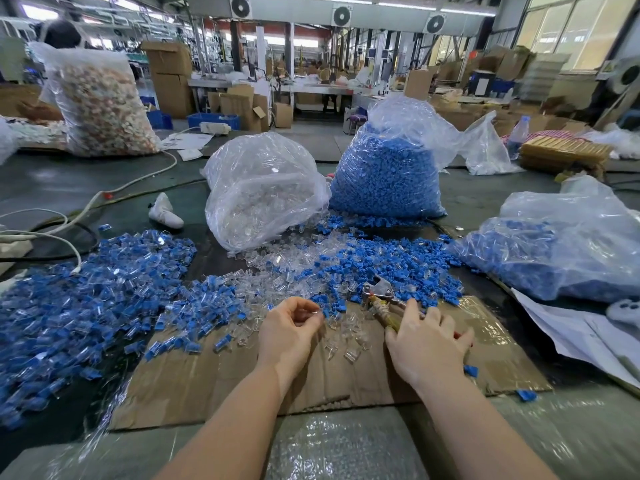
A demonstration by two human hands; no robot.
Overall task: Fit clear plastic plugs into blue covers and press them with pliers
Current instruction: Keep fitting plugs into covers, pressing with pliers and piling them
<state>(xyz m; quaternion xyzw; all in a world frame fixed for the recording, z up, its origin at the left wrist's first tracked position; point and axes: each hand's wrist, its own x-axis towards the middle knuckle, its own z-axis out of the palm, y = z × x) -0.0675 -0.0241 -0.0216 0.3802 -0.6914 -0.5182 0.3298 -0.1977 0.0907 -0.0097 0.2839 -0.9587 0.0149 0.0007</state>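
Note:
My left hand [289, 329] hovers over the cardboard sheet [214, 382] with fingers curled, pinching a clear plastic plug [313, 311] at the fingertips. My right hand [427, 341] lies over the handles of the pliers [379, 296], fingers wrapped on the taped grip; the metal jaws point up and left toward the piles. Loose clear plugs [277, 268] and loose blue covers [391, 268] lie mixed just beyond both hands. A wide heap of joined blue-and-clear pieces [86, 306] spreads at the left.
A clear bag of plugs [263, 188] and a bag of blue covers [388, 174] stand behind the piles. Another bag of blue parts [561, 251] lies at the right, above white paper [571, 334]. White cables [69, 233] cross the left. Bubble wrap [346, 445] lies nearest me.

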